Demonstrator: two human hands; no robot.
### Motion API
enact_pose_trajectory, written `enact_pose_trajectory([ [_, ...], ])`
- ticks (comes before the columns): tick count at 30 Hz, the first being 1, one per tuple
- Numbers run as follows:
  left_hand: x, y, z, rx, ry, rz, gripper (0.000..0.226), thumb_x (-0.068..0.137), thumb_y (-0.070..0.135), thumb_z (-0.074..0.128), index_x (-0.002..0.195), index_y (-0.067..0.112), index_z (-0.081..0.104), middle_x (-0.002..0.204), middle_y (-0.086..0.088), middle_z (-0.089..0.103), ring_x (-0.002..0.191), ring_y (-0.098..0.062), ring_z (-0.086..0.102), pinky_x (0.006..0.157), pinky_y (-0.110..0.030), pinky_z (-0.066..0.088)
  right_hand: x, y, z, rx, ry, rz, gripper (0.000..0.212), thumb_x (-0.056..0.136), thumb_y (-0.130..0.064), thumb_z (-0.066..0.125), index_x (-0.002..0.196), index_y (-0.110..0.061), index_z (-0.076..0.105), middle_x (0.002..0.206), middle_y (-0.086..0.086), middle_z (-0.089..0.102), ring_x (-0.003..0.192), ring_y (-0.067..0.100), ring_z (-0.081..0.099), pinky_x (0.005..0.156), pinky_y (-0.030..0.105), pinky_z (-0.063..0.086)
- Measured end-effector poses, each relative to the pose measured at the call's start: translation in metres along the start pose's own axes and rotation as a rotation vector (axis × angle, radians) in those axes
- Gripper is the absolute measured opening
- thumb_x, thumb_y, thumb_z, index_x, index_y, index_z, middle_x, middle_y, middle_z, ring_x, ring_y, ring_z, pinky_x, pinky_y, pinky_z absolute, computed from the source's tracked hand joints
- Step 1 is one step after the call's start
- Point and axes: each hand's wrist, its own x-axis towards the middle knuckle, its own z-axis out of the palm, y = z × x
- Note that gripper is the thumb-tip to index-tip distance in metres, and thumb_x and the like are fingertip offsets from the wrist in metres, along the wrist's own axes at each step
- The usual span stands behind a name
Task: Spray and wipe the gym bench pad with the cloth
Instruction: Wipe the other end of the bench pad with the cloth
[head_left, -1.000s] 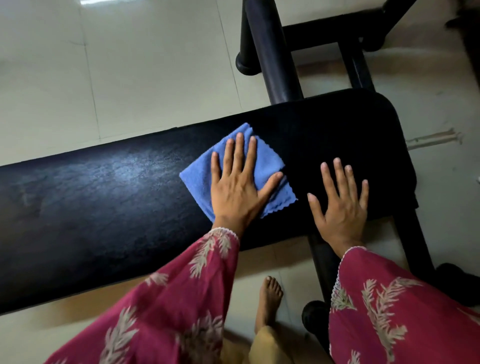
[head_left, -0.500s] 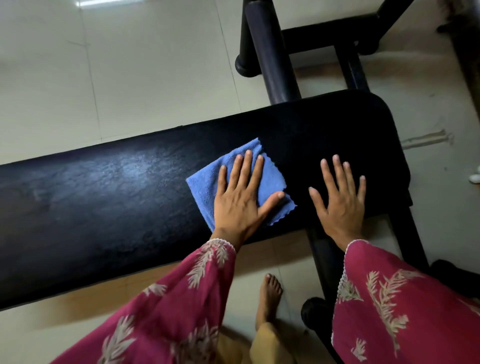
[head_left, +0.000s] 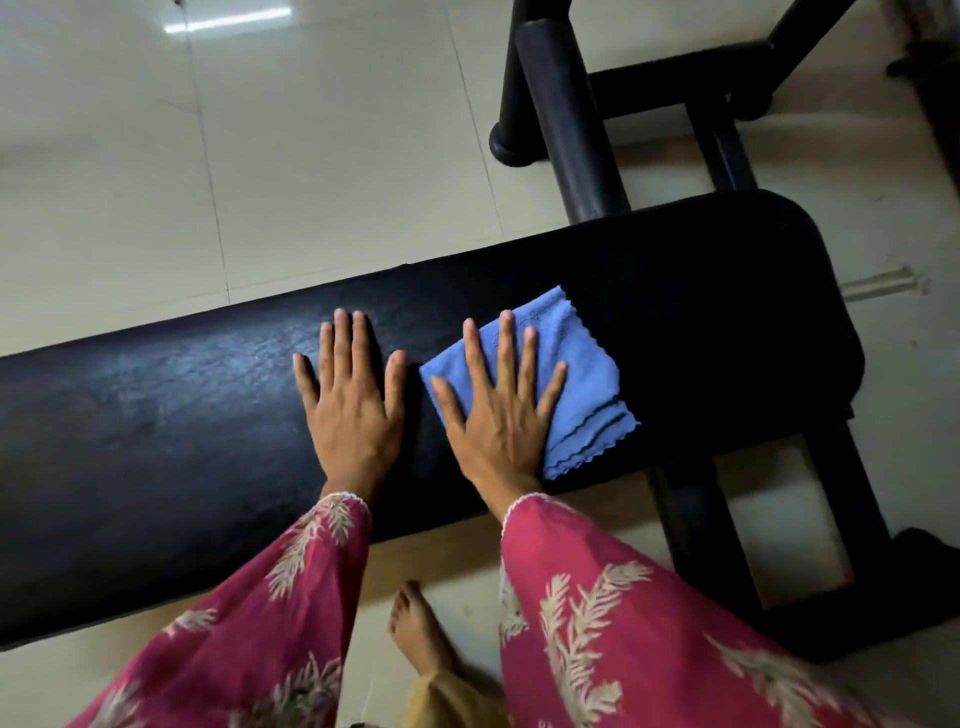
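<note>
A long black gym bench pad runs across the view from the left edge to a rounded end at the right. A folded blue cloth lies on the pad near that end. My right hand presses flat on the cloth's left half with its fingers spread. Just left of it, my left hand rests flat on the bare pad, fingers apart, holding nothing. The pad's surface shines dully to the left of my hands. No spray bottle is in view.
A black padded post and frame bars rise behind the pad's right end. The bench's black legs stand on the pale tiled floor at the lower right. My bare foot is beside the near edge.
The cloth has passed from my left hand to my right and sits further right on the pad. My left hand has come off it onto the bare pad.
</note>
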Motion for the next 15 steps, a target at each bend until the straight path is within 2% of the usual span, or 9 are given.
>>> enact_pose_trajectory([
  [4,0.001,-0.001,-0.001,-0.005,-0.013,0.006,0.07,0.09,0.055,0.011,0.148,0.016,0.021,0.157,-0.002,0.016,0.145,-0.014,0.008,0.116,-0.039,-0.006,0.019,0.026,0.001,-0.027,0.036,-0.063,0.066,0.086,-0.065,0.026,0.144,-0.033,0.027,0.154,-0.001,0.026,0.141,0.022,0.025,0.111,0.053,0.008],
  [7,0.002,-0.001,0.0,0.002,-0.026,0.011,0.072,0.089,0.056,0.01,0.148,0.016,0.02,0.157,-0.002,0.015,0.145,-0.015,0.007,0.116,-0.039,-0.006,0.04,0.048,-0.007,-0.024,0.032,-0.031,0.068,0.086,-0.065,0.024,0.146,-0.033,0.023,0.156,-0.002,0.02,0.143,0.023,0.018,0.112,0.053,0.005],
  [9,0.002,-0.001,0.0,0.019,-0.028,0.001,0.073,0.089,0.057,0.01,0.148,0.016,0.019,0.157,-0.002,0.014,0.145,-0.015,0.007,0.116,-0.039,-0.007,0.034,0.048,-0.008,-0.04,0.05,-0.019,0.068,0.086,-0.066,0.024,0.145,-0.032,0.025,0.155,-0.002,0.023,0.143,0.026,0.019,0.111,0.055,0.005],
  [12,0.001,0.003,0.0,0.009,-0.027,-0.032,0.075,0.088,0.058,0.009,0.148,0.015,0.018,0.157,-0.002,0.014,0.145,-0.015,0.006,0.116,-0.04,-0.006,0.019,0.053,-0.008,-0.101,0.027,-0.164,0.066,0.086,-0.067,0.023,0.144,-0.034,0.027,0.153,-0.003,0.028,0.142,0.026,0.023,0.111,0.056,0.008],
  [15,0.002,0.02,-0.004,-0.112,-0.007,-0.049,0.073,0.088,0.057,0.011,0.148,0.015,0.021,0.157,-0.002,0.017,0.145,-0.015,0.008,0.117,-0.04,-0.006,0.038,0.077,-0.014,-0.082,0.007,-0.256,0.065,0.086,-0.067,0.026,0.144,-0.037,0.025,0.154,-0.007,0.025,0.143,0.02,0.02,0.112,0.053,0.008],
])
